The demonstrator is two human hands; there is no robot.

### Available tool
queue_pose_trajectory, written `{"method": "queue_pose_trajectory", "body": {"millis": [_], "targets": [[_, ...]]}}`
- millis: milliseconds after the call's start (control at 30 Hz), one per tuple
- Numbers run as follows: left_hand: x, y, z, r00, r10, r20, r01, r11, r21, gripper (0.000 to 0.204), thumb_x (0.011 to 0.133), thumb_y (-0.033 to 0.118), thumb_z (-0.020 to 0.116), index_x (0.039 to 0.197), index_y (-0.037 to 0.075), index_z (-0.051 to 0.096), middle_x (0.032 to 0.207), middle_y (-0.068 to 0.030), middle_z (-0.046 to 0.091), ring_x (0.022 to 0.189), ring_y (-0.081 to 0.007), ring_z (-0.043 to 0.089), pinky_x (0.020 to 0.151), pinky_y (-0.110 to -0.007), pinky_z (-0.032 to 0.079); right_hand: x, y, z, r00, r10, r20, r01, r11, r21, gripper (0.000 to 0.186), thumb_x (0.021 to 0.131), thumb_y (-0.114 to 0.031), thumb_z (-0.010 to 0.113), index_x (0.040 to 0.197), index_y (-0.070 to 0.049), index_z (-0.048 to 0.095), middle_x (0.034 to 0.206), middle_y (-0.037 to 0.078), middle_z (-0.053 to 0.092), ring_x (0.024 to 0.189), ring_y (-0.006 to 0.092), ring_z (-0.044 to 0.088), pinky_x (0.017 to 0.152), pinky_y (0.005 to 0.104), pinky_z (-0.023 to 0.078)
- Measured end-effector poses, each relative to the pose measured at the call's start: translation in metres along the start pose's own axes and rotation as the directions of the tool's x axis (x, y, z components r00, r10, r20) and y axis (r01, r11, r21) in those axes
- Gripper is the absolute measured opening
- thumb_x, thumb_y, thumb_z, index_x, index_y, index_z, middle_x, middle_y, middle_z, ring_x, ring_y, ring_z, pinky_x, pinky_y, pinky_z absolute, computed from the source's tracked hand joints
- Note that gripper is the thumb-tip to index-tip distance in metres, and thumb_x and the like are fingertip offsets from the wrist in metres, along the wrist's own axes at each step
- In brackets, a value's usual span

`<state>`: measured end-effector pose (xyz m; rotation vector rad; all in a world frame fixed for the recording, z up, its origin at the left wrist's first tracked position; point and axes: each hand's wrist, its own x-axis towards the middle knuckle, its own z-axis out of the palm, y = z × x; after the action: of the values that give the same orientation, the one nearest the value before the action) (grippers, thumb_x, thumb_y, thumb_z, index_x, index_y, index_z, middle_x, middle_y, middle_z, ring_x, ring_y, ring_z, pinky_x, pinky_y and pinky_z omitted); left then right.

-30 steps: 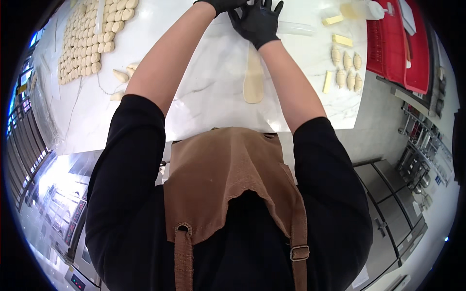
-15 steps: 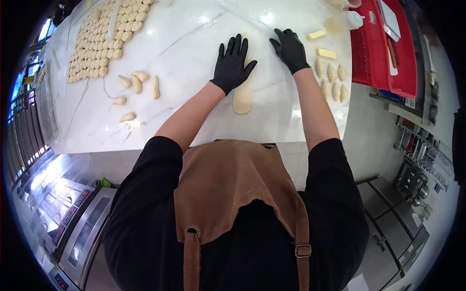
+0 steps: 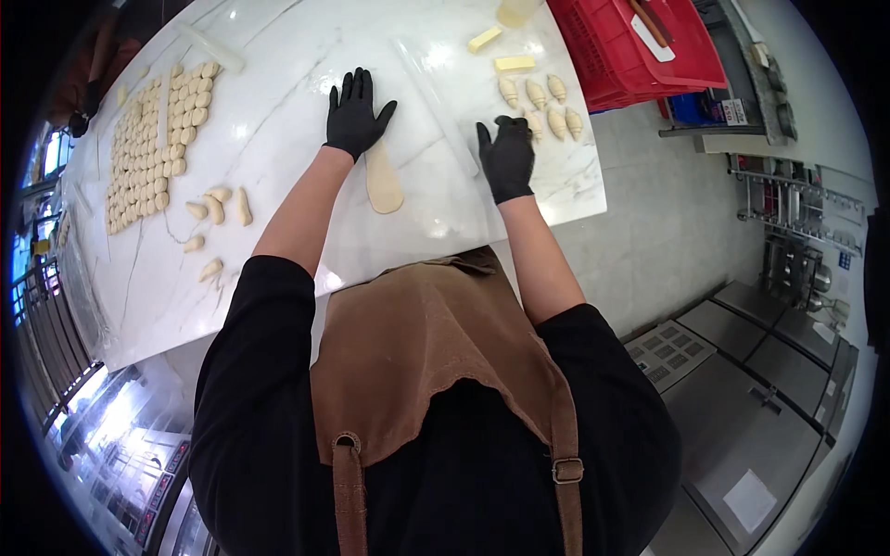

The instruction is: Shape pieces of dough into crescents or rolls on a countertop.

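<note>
A flattened strip of dough (image 3: 383, 181) lies on the white marbled table, its rounded wide end toward me. My left hand (image 3: 356, 120), in a black glove, rests over the strip's far part with fingers stretched out and thumb spread, hiding that part. My right hand (image 3: 508, 162), gloved likewise, is over the table at the right. Its thumb stands apart from the bent fingers and I see nothing in it. Several shaped dough rolls (image 3: 556, 123) lie in two rows just beyond it. A long translucent rod, apparently a rolling pin (image 3: 436, 107), lies between my hands.
Two yellow butter-like sticks (image 3: 514, 64) lie beyond the rolls. Loose tapered dough pieces (image 3: 216, 209) and a large block of rounded dough pieces (image 3: 153, 148) cover the left side. Another translucent rod (image 3: 211, 48) is at the back. A red crate (image 3: 640, 69) stands past the right edge.
The view has turned, so the table sits tilted. My right hand has moved nearer, beside the shaped rolls. My left hand stays on the dough strip, whose near end shows.
</note>
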<state>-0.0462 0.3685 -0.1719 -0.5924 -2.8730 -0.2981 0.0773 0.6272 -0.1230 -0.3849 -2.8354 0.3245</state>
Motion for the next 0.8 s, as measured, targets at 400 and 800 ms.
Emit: {"method": "queue_pose_trajectory", "body": {"millis": [400, 800], "targets": [[-0.084, 0.083, -0.057, 0.980, 0.102, -0.170, -0.168, 0.882, -0.441, 0.045, 0.096, 0.025, 0.067, 0.138, 0.010, 0.062, 0.144, -0.0092, 0.060, 0.122, -0.0303, 0.059, 0.110, -0.047, 0.041, 0.006, 0.044, -0.041, 0.702, 0.214, 0.680, -0.680, 0.486, 0.549, 0.026, 0.092, -0.025, 0.071, 0.105, -0.003, 0.069, 0.092, 0.010, 0.069, 0.070, 0.0203, 0.065, 0.063, 0.0317, 0.051], [-0.071, 0.118, -0.138, 0.946, 0.038, -0.321, -0.232, 0.771, -0.593, 0.030, 0.090, 0.012, 0.074, 0.120, 0.009, 0.073, 0.119, -0.0058, 0.073, 0.104, -0.0230, 0.068, 0.093, -0.036, 0.051, -0.035, -0.024, -0.101, 0.579, -0.314, 0.752, -0.813, -0.159, 0.560, 0.015, 0.098, -0.017, 0.064, 0.106, -0.005, 0.069, 0.089, 0.007, 0.070, 0.075, 0.0166, 0.065, 0.064, 0.0260, 0.048]]}}
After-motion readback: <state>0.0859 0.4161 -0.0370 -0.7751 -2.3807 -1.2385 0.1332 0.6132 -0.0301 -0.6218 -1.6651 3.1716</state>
